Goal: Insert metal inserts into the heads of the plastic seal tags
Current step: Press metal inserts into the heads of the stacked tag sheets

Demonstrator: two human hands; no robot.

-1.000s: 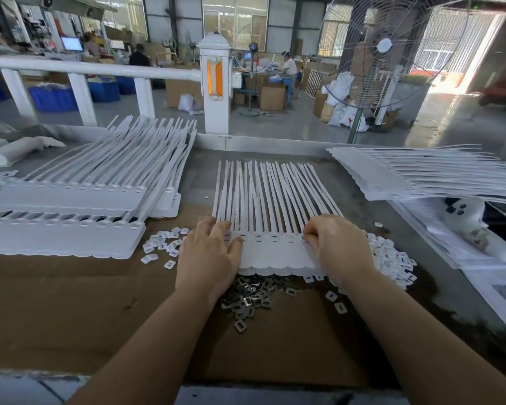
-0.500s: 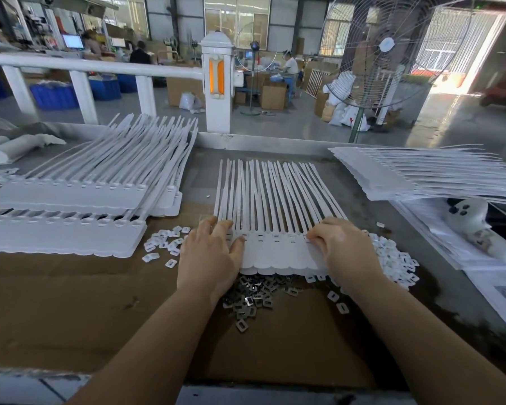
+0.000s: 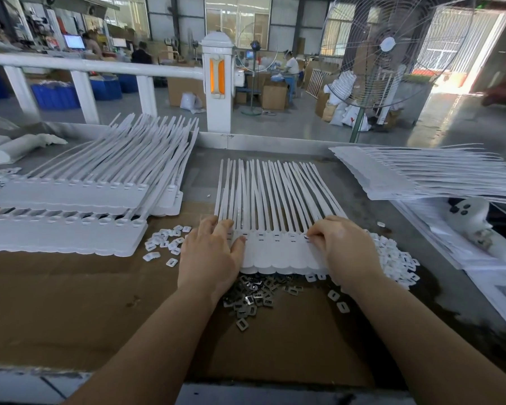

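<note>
Sheet of joined seal tags (image 3: 278, 249) lies flat on the cardboard-covered worktop (image 3: 70, 302), straps pointing away. Left hand (image 3: 211, 255) rests on its left edge, grip wide, fingers straight. Right hand (image 3: 345, 247) curled at right-end head; contents indiscernible. Metal inserts (image 3: 254, 296) heaped just nearside

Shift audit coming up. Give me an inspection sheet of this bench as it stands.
Surface: brown cardboard sheet laid over the bench.
Job's things: strip of seal tags at centre, straps pointing away; metal inserts heaped at its near edge; white plastic caps piled at right, a few more at left.
Clutter: tag stacks at left and right; a white controller on papers.
Hands: left hand flat on the strip's left end; right hand curled, fingertips at a tag head.
Cables: nothing seen.
Surroundings: white railing, standing fan, workers and cartons beyond.
</note>
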